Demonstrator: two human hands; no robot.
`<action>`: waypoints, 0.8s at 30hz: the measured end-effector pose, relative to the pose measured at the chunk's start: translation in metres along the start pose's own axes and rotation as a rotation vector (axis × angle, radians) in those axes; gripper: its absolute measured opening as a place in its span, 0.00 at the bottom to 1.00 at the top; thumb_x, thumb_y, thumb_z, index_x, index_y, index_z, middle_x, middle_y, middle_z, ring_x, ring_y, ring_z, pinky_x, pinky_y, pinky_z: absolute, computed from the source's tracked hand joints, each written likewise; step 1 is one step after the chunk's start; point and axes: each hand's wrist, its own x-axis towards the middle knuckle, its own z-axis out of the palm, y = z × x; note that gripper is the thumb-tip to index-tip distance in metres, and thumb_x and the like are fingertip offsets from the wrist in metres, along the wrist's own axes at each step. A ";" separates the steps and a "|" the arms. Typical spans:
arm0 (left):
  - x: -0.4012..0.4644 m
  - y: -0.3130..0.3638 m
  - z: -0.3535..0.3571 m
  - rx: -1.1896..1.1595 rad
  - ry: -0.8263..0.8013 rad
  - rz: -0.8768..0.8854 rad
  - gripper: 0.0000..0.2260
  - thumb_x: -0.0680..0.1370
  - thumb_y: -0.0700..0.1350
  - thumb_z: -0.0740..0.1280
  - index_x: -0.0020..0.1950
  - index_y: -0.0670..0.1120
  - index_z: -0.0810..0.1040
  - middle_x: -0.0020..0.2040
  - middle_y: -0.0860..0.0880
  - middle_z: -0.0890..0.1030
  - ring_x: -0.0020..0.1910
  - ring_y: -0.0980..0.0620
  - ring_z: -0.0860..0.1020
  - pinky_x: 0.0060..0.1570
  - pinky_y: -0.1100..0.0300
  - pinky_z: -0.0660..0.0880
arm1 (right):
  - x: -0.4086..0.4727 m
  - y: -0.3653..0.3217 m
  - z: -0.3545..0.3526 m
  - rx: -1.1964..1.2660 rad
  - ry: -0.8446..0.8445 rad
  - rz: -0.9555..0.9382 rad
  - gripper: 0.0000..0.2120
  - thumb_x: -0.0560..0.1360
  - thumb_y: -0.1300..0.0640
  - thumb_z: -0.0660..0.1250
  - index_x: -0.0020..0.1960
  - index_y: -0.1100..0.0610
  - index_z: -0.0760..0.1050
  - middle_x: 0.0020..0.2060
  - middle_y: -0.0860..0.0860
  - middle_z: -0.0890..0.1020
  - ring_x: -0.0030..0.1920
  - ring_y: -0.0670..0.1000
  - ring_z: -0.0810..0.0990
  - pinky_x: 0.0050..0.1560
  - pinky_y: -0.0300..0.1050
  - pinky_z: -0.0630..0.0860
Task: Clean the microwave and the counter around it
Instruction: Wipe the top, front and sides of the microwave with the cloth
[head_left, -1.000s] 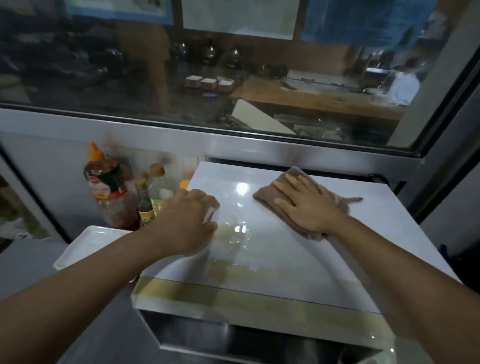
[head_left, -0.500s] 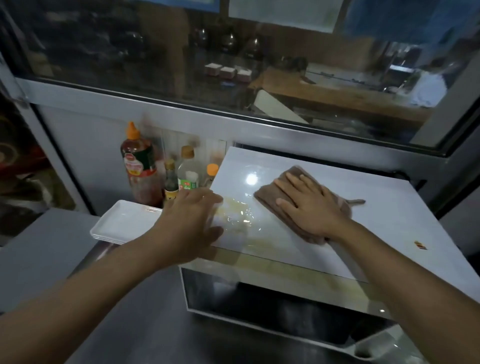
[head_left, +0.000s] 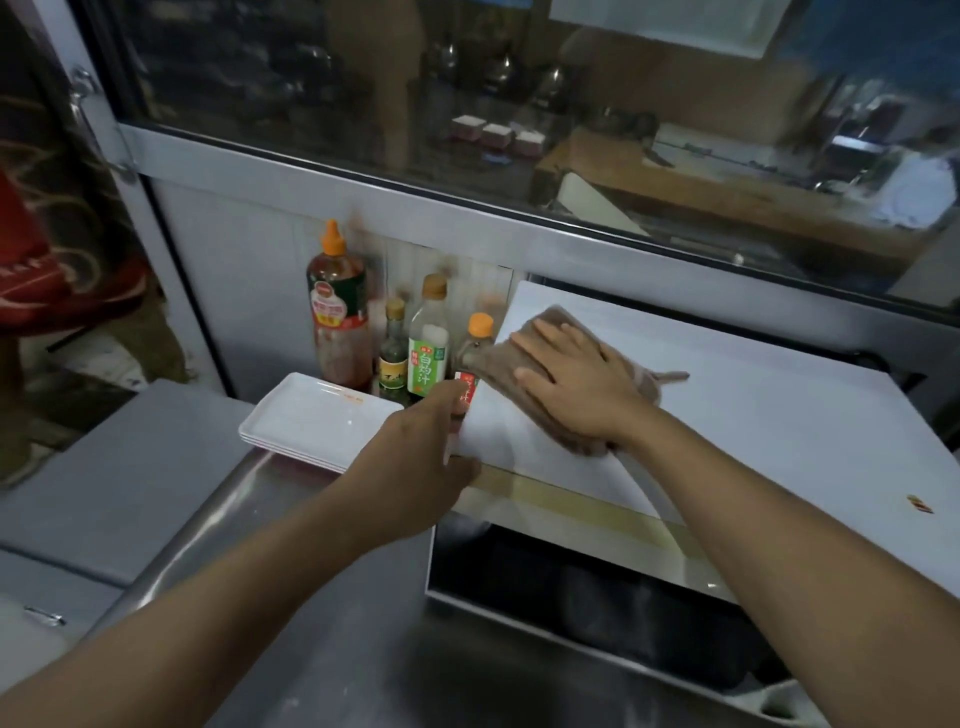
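From the head camera we see our right hand (head_left: 569, 382) lying flat, fingers straight and together, pressing a brown cloth (head_left: 558, 421) onto the white top of the microwave (head_left: 769, 431) near its left rear corner; one edge of the cloth hangs just past the microwave's left side. Our left hand (head_left: 421, 457) sits at the microwave's front left corner, thumb against the front edge, fingers reaching along the left side; whether they curl round anything we cannot tell, since the back of the hand hides them. A yellowish band runs along the top's front edge, and a small reddish spot (head_left: 919, 504) marks the top toward the right. The microwave stands on a steel counter (head_left: 332, 639). Just left of it lies a stack of white rectangular trays (head_left: 311, 421), and behind those stand sauce bottles: a tall red one with an orange cap (head_left: 337, 317), a small dark one (head_left: 393, 353), a green-labelled one (head_left: 428, 343) and an orange-capped one (head_left: 475, 343) beside the microwave's left side.
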 end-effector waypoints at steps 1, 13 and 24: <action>-0.001 -0.002 -0.001 0.002 0.009 0.003 0.23 0.73 0.40 0.69 0.65 0.51 0.67 0.50 0.60 0.71 0.49 0.59 0.70 0.42 0.73 0.65 | 0.014 -0.004 -0.001 0.003 0.001 0.009 0.23 0.79 0.41 0.48 0.74 0.41 0.53 0.76 0.45 0.53 0.76 0.52 0.50 0.72 0.61 0.51; -0.014 -0.009 -0.024 0.000 0.053 -0.020 0.19 0.75 0.35 0.65 0.65 0.47 0.70 0.54 0.51 0.75 0.51 0.54 0.73 0.38 0.72 0.67 | -0.083 -0.072 0.013 -0.120 0.074 -0.234 0.27 0.75 0.38 0.45 0.72 0.42 0.59 0.76 0.45 0.57 0.76 0.51 0.52 0.73 0.57 0.52; -0.021 0.003 -0.010 0.036 -0.139 0.035 0.24 0.76 0.32 0.60 0.69 0.50 0.66 0.67 0.50 0.72 0.65 0.49 0.71 0.59 0.66 0.65 | -0.186 -0.006 -0.001 -0.247 0.099 0.040 0.26 0.78 0.42 0.41 0.74 0.47 0.54 0.74 0.50 0.61 0.74 0.54 0.60 0.71 0.55 0.62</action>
